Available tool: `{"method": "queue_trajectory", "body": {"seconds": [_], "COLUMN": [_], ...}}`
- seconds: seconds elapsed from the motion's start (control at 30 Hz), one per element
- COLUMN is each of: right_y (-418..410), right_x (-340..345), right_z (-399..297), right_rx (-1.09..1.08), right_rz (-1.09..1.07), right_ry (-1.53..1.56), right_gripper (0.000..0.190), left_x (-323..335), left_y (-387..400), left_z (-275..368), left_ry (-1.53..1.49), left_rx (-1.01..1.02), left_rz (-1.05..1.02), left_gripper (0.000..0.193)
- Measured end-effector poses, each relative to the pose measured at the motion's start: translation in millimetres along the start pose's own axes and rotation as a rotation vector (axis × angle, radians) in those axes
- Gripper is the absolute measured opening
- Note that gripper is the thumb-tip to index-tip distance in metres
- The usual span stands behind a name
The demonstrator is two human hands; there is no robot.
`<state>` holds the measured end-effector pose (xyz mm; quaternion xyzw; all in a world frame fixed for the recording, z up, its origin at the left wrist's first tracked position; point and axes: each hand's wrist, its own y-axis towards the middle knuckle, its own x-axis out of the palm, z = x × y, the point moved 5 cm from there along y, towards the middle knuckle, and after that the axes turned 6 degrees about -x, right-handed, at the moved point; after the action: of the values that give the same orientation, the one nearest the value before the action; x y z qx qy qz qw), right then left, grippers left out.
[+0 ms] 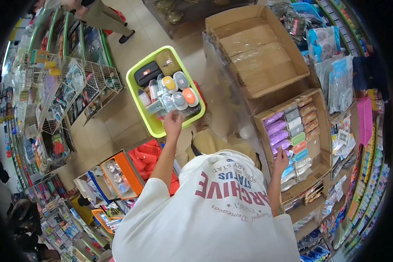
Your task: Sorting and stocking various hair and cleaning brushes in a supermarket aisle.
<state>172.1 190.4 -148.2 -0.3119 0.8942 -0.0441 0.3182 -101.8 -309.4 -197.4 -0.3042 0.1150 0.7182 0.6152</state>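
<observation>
My left hand (173, 123) is at the near edge of a lime-green plastic basket (139, 108), its fingers at a clear plastic item beside several grey-lidded containers. In the basket lie a black case (147, 73), an olive-coloured item (168, 62), a yellow-topped container (169, 83), an orange-topped one (189, 96) and several brushes. On the right, my right hand (281, 158) touches or hovers over a cardboard box (324, 144) of wrapped items in rows. Its fingertips are by the purple packets (276, 133); whether they grip anything is unclear.
An empty-looking cardboard box (262, 55) lies beyond the packets. Wire racks (88, 82) stand left. Red bags (147, 157) and an orange-edged box (131, 175) are near my left arm. Another person's leg (108, 21) shows in the aisle. Stocked shelves line the right.
</observation>
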Motion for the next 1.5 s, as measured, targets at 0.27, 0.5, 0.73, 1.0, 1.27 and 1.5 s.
{"method": "queue_trajectory", "body": {"seconds": [0.27,0.5,0.73,1.0,1.27,1.5], "right_y": [-46,-64,-64,-65,-75,-140], "right_x": [47,93,124,149,210,308], "right_z": [-47,-89,-131,-163,-209,-278], "right_rx": [0.028,0.046,-0.041,-0.092,-0.206,-0.284], "right_rz": [-0.101,-0.216,-0.322,-0.419,-0.542,-0.961], "right_ry": [-0.088,-0.206,-0.223,-0.273,-0.211,-0.050], "right_gripper": [0.027,0.030,0.030,0.025,0.025,0.064], "left_x": [-88,-78,-70,-97,-130,-75], "left_y": [90,122,133,124,89,35], "left_z": [-56,-75,-78,-89,-85,23], "left_ry": [0.507,0.520,0.583,0.350,-0.920,-1.197], "left_rx": [0.034,0.369,0.210,0.128,-0.605,-0.597], "left_rz": [0.094,0.003,-0.132,-0.228,-0.601,-0.842], "left_gripper": [0.059,0.064,0.058,0.053,0.034,0.076]}}
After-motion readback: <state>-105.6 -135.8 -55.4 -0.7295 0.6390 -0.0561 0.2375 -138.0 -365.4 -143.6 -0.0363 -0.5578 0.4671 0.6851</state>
